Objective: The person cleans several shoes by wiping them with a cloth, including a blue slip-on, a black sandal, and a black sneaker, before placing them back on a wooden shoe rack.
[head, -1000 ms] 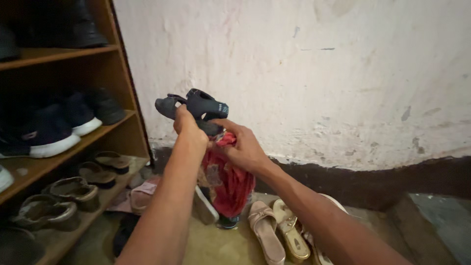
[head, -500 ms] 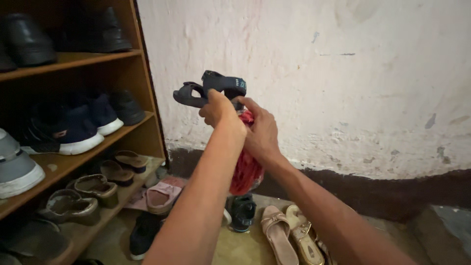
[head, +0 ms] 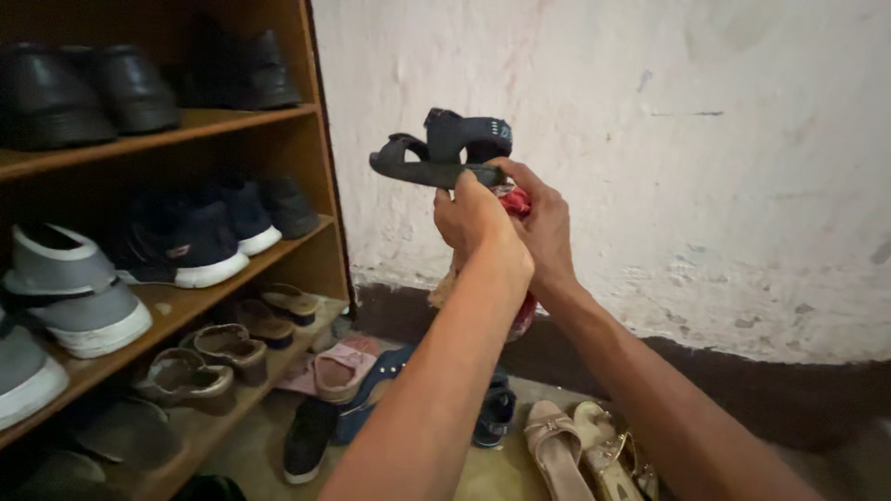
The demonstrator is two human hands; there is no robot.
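At upper centre, a dark strapped sandal, long axis horizontal, is gripped by the left hand; a red cloth is pinched by the right hand.

A dark navy sandal is seen at twelve o'clock, a red cloth, perhaps patterned, beside it. At nine o'clock, brown wooden shelves are filled with black, navy-and-white and grey shoes. Beige-gold sandals are shown at five o'clock.

A home's shoe corner: a wooden shoe rack holds sneakers and dark shoes, sandals lie scattered on the floor, and a worn, flaking whitewashed wall stands behind.
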